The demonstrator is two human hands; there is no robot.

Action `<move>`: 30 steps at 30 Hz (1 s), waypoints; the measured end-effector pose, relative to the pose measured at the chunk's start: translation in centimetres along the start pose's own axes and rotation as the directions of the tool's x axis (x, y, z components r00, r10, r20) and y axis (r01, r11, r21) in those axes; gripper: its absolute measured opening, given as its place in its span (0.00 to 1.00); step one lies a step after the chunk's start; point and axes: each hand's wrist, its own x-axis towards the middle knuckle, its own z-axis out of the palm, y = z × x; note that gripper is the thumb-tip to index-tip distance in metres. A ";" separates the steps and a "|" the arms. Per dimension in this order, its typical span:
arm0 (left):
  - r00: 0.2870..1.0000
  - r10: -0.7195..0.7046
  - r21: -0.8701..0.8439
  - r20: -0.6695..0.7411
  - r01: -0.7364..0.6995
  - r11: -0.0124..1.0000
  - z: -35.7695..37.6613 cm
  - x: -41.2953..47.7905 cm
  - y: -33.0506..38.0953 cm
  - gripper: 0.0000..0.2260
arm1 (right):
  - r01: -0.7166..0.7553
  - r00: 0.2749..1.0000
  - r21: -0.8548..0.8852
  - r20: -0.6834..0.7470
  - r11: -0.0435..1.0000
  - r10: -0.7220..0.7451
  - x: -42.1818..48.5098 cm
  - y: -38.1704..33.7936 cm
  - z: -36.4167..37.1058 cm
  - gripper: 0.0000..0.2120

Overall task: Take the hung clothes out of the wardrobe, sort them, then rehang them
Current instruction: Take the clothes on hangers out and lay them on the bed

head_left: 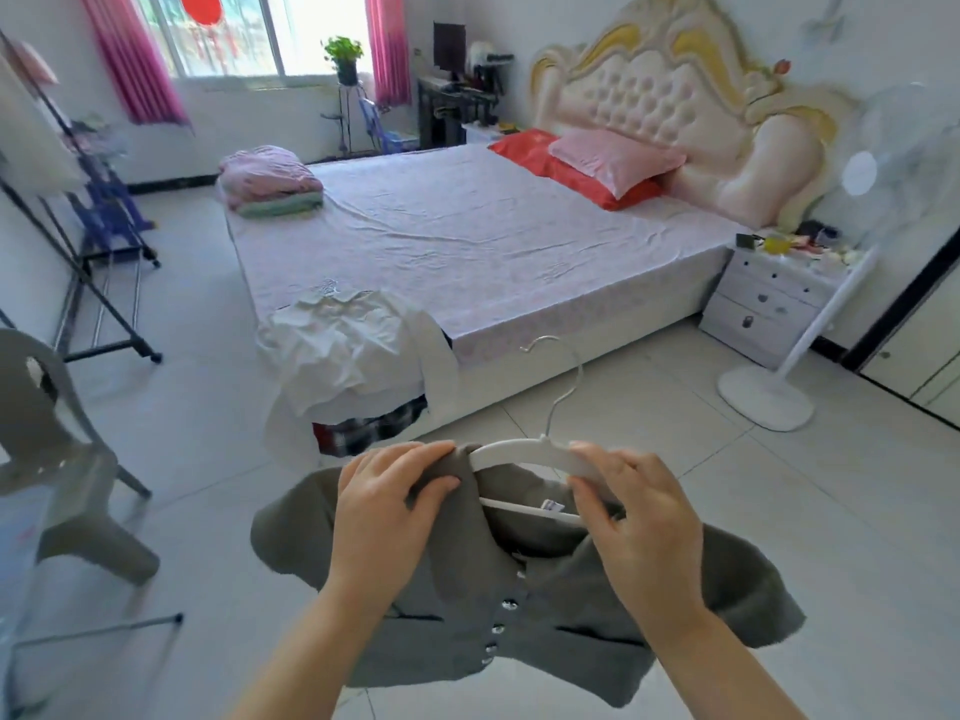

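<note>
Grey cardigan (pixel 519 615) is dangling under our fingers: our left hand (pixel 389 491) is curling over its shoulder at one end of the white hanger (pixel 524 452), our right hand (pixel 634 506) is pinching the bare other arm. We're probably slipping it off for sorting; next we're needing that shoulder eased off the end. Neck tag (pixel 551 506) beside our right fingertips is too small to read. Beyond, a white garment (pixel 348 345) is lying on the bed (pixel 467 236) corner.
</note>
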 end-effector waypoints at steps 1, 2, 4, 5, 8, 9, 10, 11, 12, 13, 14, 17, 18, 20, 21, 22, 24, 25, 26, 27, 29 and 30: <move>1.000 -0.024 0.009 -0.013 0.024 1.000 0.5 0.8 -0.9 0.11 | 0.004 1.000 0.026 0.010 1.000 -0.004 1.0 0.5 1.4 0.14; 0.999 -0.047 0.018 -0.026 0.048 0.999 1.2 1.6 -1.8 0.12 | 0.012 1.000 0.049 0.016 0.999 -0.013 2.1 1.1 2.8 0.14; 0.994 -0.094 0.047 -0.053 0.096 0.994 2.5 3.5 -3.6 0.13 | 0.030 0.999 0.094 0.030 0.995 -0.033 4.5 2.4 5.9 0.15; 0.991 -0.117 0.061 -0.067 0.121 0.991 3.1 4.5 -4.3 0.13 | 0.039 0.998 0.118 0.040 0.992 -0.044 5.7 3.0 7.4 0.16; 0.977 -0.177 0.094 -0.119 0.189 0.978 4.6 8.1 -5.9 0.14 | 0.071 0.993 0.191 0.074 0.979 -0.087 10.1 4.8 11.4 0.16; 0.971 -0.198 0.104 -0.131 0.212 0.972 5.1 9.4 -6.2 0.14 | 0.079 0.991 0.205 0.088 0.976 -0.098 11.6 5.3 12.5 0.16; 0.964 -0.219 0.113 -0.148 0.236 0.965 5.5 10.5 -6.6 0.14 | 0.090 0.989 0.216 0.096 0.972 -0.113 13.0 5.8 13.6 0.17; 0.957 -0.236 0.122 -0.167 0.257 0.959 5.8 11.7 -7.1 0.14 | 0.106 0.986 0.227 0.099 0.968 -0.131 14.4 6.2 14.7 0.17; 0.951 -0.251 0.127 -0.183 0.276 0.953 6.2 12.8 -7.6 0.13 | 0.122 0.983 0.241 0.104 0.963 -0.150 15.8 6.6 15.9 0.17; 0.944 -0.266 0.128 -0.194 0.293 0.948 6.5 14.0 -8.2 0.13 | 0.132 0.980 0.258 0.112 0.957 -0.165 17.1 6.9 17.0 0.17; 0.939 -0.279 0.131 -0.203 0.308 0.942 6.9 15.0 -8.8 0.13 | 0.137 0.977 0.275 0.119 0.952 -0.175 18.4 7.2 18.2 0.16; 0.924 -0.304 0.137 -0.232 0.340 0.930 7.9 18.1 -11.0 0.13 | 0.143 0.971 0.332 0.137 0.932 -0.197 21.5 8.0 21.8 0.15; 0.921 -0.308 0.136 -0.239 0.346 0.928 8.3 19.2 -11.9 0.13 | 0.145 0.968 0.343 0.145 0.928 -0.205 22.6 8.2 23.2 0.15; 0.915 -0.319 0.137 -0.247 0.359 0.923 9.3 21.6 -14.1 0.13 | 0.150 0.961 0.357 0.166 0.922 -0.220 24.8 8.7 26.2 0.15; 0.909 -0.333 0.133 -0.249 0.373 0.918 9.8 22.8 -15.4 0.13 | 0.145 0.958 0.365 0.179 0.920 -0.222 25.9 9.0 27.8 0.15; 0.903 -0.348 0.126 -0.252 0.388 0.913 10.4 24.1 -16.8 0.13 | 0.134 0.957 0.373 0.191 0.918 -0.217 27.0 9.2 29.6 0.15; 0.896 -0.364 0.111 -0.255 0.401 0.910 11.4 26.6 -20.0 0.13 | 0.109 0.957 0.380 0.209 0.919 -0.200 29.0 9.6 33.3 0.15; 0.895 -0.368 0.104 -0.253 0.404 0.909 11.8 28.0 -21.6 0.13 | 0.099 0.957 0.380 0.217 0.920 -0.193 30.0 9.6 35.2 0.15; 0.894 -0.372 0.100 -0.251 0.406 0.908 12.2 29.4 -23.1 0.13 | 0.093 0.956 0.383 0.222 0.919 -0.189 31.1 9.6 37.1 0.15; 0.894 -0.373 0.103 -0.249 0.407 0.907 12.4 31.0 -24.6 0.13 | 0.091 0.955 0.389 0.225 0.917 -0.191 32.3 9.5 39.0 0.16; 0.891 -0.379 0.119 -0.249 0.417 0.901 12.7 33.9 -27.6 0.13 | 0.080 0.950 0.409 0.244 0.909 -0.194 34.7 9.3 42.7 0.15; 0.890 -0.383 0.123 -0.246 0.421 0.899 12.8 35.2 -29.0 0.13 | 0.066 0.947 0.423 0.258 0.904 -0.190 35.8 9.1 44.4 0.15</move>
